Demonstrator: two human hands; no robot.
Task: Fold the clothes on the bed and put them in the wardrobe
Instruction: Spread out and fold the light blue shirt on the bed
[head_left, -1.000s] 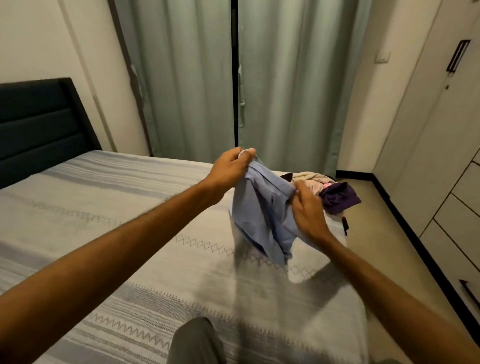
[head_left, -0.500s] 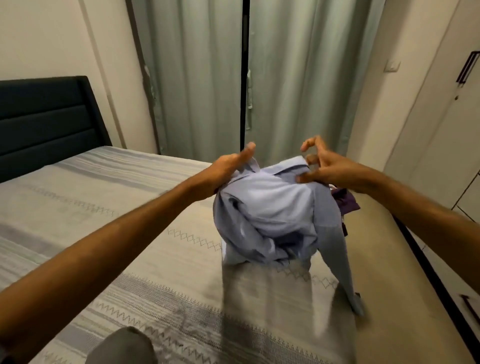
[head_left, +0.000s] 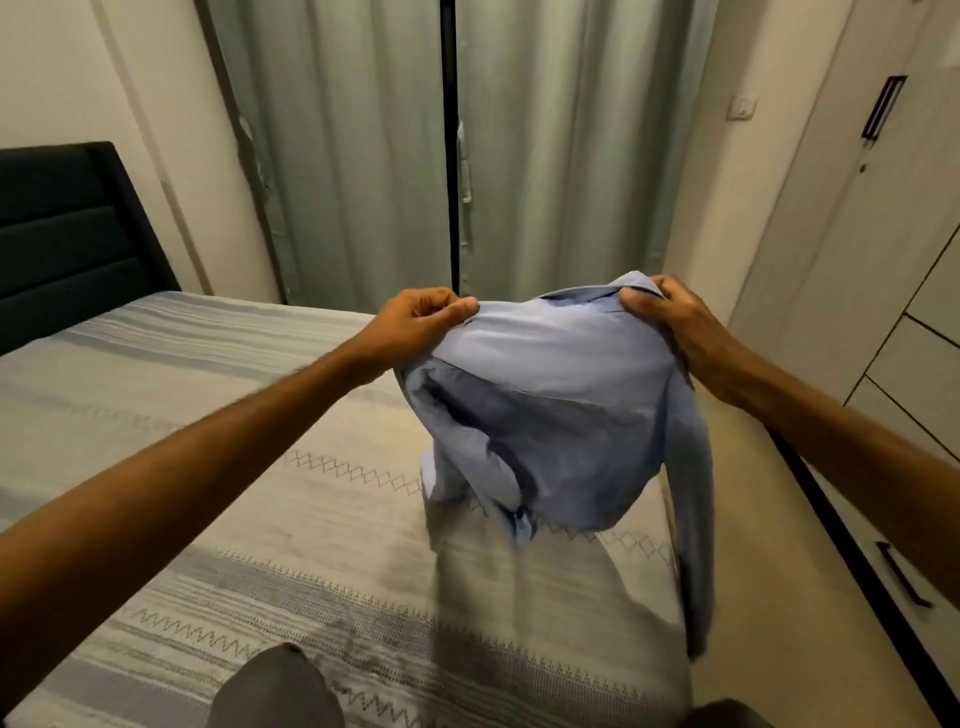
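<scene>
The bed (head_left: 218, 441), under a grey and cream striped cover, spreads below and to the left of the grip; its near edge runs out of the bottom of the view, and part of the cover is hidden behind the hanging cloth. Behind the grip hang pale green curtains (head_left: 353, 156), and to its right stands the wardrobe (head_left: 857, 249), cut off by the right edge, its doors shut. A dark headboard (head_left: 62, 234) sits far left, also cut off.

The blue shirt (head_left: 550, 415) hangs in the air between the two hands, over the bed's right side. Its lower folds are bunched and blurred, so how its front lies is hard to tell; one sleeve trails down past the bed's right edge.

The left hand (head_left: 415, 322) pinches the shirt's top edge at one shoulder, thumb and fingers curled round the cloth. The right hand (head_left: 675, 322) grips the other end by the collar, thumb on the near side, fingers hidden behind the fabric.

Half a second ago the right hand's fingers were spread and only touching the shirt; now they have closed on it, and the shirt is stretched wider between the hands. The purple garment seen earlier beyond the shirt is now hidden behind it.
</scene>
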